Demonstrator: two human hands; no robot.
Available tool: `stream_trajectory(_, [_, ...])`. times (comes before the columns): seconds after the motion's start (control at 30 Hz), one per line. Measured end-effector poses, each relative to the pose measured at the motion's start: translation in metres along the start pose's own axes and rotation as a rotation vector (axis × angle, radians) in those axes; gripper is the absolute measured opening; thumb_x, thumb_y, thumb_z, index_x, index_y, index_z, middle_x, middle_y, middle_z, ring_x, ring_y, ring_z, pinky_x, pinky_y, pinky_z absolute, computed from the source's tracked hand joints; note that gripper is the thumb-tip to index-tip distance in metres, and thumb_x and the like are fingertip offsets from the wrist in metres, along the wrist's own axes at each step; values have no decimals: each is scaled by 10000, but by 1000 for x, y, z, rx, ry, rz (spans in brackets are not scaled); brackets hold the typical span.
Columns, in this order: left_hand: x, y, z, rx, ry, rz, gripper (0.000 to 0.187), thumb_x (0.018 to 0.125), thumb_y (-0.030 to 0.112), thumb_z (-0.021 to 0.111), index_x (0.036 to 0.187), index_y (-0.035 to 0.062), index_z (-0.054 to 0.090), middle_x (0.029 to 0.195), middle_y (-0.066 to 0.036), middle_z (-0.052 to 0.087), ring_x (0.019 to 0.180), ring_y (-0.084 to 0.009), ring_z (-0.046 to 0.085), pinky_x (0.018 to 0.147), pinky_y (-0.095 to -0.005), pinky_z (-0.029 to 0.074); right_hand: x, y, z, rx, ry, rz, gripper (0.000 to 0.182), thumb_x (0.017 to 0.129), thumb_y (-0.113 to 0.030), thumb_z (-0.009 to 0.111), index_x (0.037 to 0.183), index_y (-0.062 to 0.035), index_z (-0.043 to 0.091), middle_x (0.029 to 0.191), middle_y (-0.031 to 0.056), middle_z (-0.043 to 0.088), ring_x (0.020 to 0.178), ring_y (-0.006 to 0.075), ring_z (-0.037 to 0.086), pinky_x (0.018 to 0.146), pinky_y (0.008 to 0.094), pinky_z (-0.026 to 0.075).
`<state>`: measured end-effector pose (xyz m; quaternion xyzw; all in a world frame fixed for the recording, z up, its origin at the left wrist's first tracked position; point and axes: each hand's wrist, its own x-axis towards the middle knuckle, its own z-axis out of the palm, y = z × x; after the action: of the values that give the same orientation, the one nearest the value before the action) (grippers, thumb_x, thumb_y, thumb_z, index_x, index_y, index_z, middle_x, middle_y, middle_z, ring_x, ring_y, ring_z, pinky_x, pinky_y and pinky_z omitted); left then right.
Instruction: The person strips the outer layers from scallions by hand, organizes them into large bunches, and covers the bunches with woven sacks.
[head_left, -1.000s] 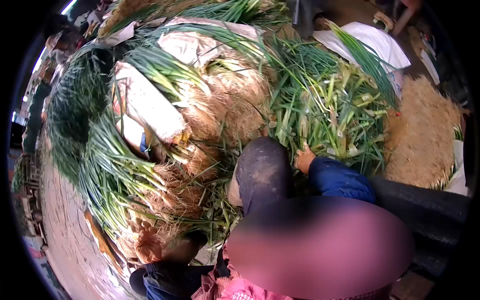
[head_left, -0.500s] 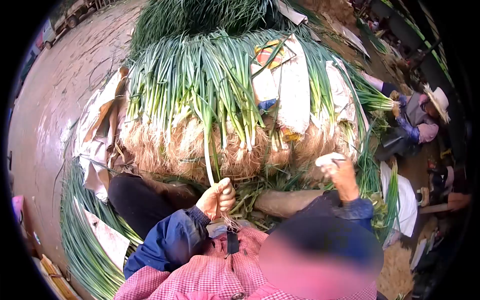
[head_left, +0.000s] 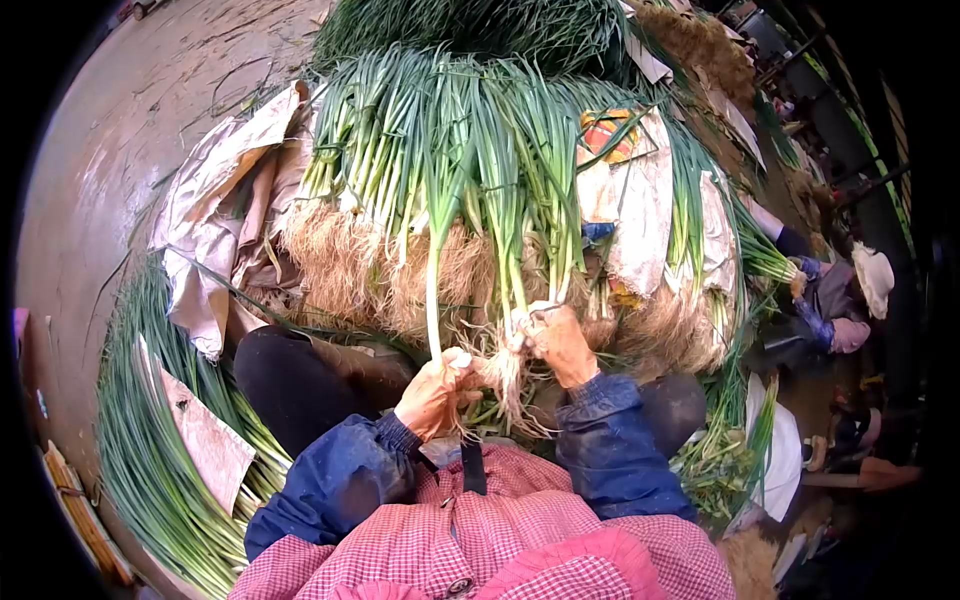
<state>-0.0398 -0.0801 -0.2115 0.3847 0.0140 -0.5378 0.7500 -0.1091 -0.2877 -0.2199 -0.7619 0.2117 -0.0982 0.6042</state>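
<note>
My left hand (head_left: 437, 395) is closed around the white lower end of a long green onion (head_left: 433, 290), whose leaves stretch up over the pile. Close beside it, my right hand (head_left: 562, 343) grips a few green onions (head_left: 512, 265) near their root ends. Pale stringy roots (head_left: 510, 390) hang down between the two hands. Just beyond lies a thick heap of green onions (head_left: 385, 140), leaves pointing away and brown roots (head_left: 340, 260) towards me.
Another bundle of green onions (head_left: 170, 430) lies at my left, with a cloth scrap (head_left: 205, 440) on it. Pale sacking (head_left: 220, 190) drapes the heap's left side. At right, a person in a straw hat (head_left: 873, 280) handles green onions. A white sack (head_left: 775, 460) lies nearer.
My right hand has come down and left from the raised position and taken hold of green onions by their roots. My left hand still holds its green onion. The view has shifted.
</note>
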Motion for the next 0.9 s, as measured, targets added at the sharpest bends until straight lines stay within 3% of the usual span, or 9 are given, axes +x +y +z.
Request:
stream_trajectory(0.13, [-13, -29, -7, -36, -52, -21, 171, 845, 13, 568, 893, 120, 443, 780, -4, 503, 617, -95, 508, 528, -220, 452, -23, -24, 50, 295, -151, 384, 134, 854, -180, 598, 799, -58, 594, 605, -48, 499, 481, 40, 417, 429, 173, 309])
stream_trajectory(0.2, [-12, -33, -11, 81, 12, 113, 180, 839, -13, 541, 903, 107, 423, 817, -9, 500, 658, -82, 475, 552, -200, 412, 7, -7, 47, 365, -102, 177, 132, 855, -188, 598, 824, -62, 576, 632, -42, 490, 517, 40, 429, 444, 184, 335])
stream_trajectory(0.27, [-6, -41, -8, 107, -14, 208, 169, 837, -14, 524, 910, 97, 419, 829, -11, 501, 665, -69, 458, 571, -188, 402, 62, 97, 33, -856, 69, -491, 125, 858, -170, 560, 824, -55, 593, 642, 11, 534, 521, 129, 477, 448, 261, 376])
stream_trajectory(0.33, [2, -47, -7, 64, -4, 359, 182, 855, -13, 531, 926, 104, 410, 896, -33, 487, 764, -91, 467, 635, -200, 393, 52, 28, 41, -1116, 259, -343, 149, 863, -169, 535, 826, -56, 624, 639, 51, 574, 536, 191, 526, 455, 309, 394])
stream_trajectory(0.37, [3, -52, -4, 52, 8, 376, 182, 855, -13, 531, 926, 104, 410, 896, -33, 487, 764, -91, 467, 635, -200, 393, 34, 16, 43, -794, 321, -22, 163, 861, -190, 544, 845, -52, 629, 647, 57, 588, 557, 203, 546, 468, 309, 405])
stream_trajectory(0.43, [-2, -62, -5, 117, 38, 303, 174, 872, 30, 528, 954, 104, 394, 890, -37, 485, 756, -89, 460, 653, -200, 389, -4, -21, 36, -317, 376, -91, 221, 849, -229, 571, 783, -18, 576, 681, 101, 617, 596, 208, 603, 488, 363, 434])
stream_trajectory(0.53, [6, -69, 9, 288, 85, 329, 161, 902, 97, 515, 1017, 101, 402, 792, 3, 472, 666, -63, 437, 556, -198, 371, -34, 24, 28, -374, 255, -114, 83, 835, -27, 563, 903, 16, 583, 736, 55, 611, 626, 143, 562, 579, 254, 459])
stream_trajectory(0.7, [27, -55, 25, 304, 73, 301, 167, 913, 175, 538, 1025, 58, 496, 821, 18, 514, 730, -59, 499, 608, -204, 421, -115, -45, 2, 196, 337, 100, 147, 897, -106, 541, 948, 20, 596, 696, 19, 580, 586, 75, 521, 546, 214, 443])
stream_trajectory(0.9, [26, -41, 74, 566, -149, 199, 144, 927, 86, 479, 1057, 25, 478, 848, 32, 458, 761, -34, 412, 654, -177, 385, -124, -75, -10, 264, 513, -202, 173, 898, -103, 537, 941, 58, 585, 739, 37, 569, 597, 71, 503, 546, 210, 429])
